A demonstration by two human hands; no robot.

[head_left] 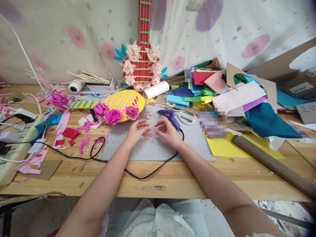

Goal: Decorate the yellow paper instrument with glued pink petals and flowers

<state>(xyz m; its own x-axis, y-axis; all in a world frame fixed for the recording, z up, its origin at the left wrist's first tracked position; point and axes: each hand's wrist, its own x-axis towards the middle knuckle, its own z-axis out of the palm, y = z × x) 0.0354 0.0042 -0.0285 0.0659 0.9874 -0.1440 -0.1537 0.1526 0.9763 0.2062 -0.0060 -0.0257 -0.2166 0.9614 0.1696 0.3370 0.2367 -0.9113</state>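
My left hand [136, 132] is over the grey cutting mat [197, 144], its fingertips pinched at a small pink paper petal [150, 126]. Facing it from the right, my right hand [168, 132] has its fingers curved, with a gap between thumb and forefinger. Loose pink petals [148, 134] lie on the mat below the fingertips, and a few others [147, 116] are farther back. Just behind my right hand rests a purple hot glue gun [170, 115], its black cord running round the mat's front. White-handled scissors [187, 118] lie to the right of it.
A yellow paper guitar [125, 102] with magenta flowers lies behind the mat. A red one [144, 62] with pale pink flowers stands against the curtain. Coloured paper [207, 85] is piled at the right, near a brown tube [271, 164]. A power strip [22, 144] sits at left.
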